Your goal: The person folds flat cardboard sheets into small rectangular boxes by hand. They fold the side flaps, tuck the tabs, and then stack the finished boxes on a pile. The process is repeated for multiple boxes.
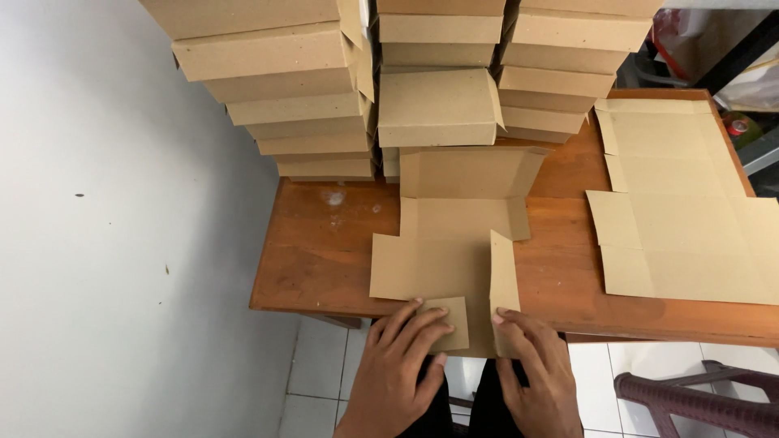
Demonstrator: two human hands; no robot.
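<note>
A flat brown cardboard box blank [454, 243] lies on the wooden table [324, 259], its near end over the table's front edge. My left hand [402, 365] presses down on a small near flap of the blank. My right hand [540, 369] rests with its fingertips on the long right side flap [503, 284], which stands partly folded up. The far flap of the blank leans up against the stacked boxes.
Tall stacks of folded brown boxes [438, 105] fill the back of the table. A pile of flat blanks [690, 211] lies at the right. A white wall is at the left. A dark plastic stool [698, 397] stands on the tiled floor at lower right.
</note>
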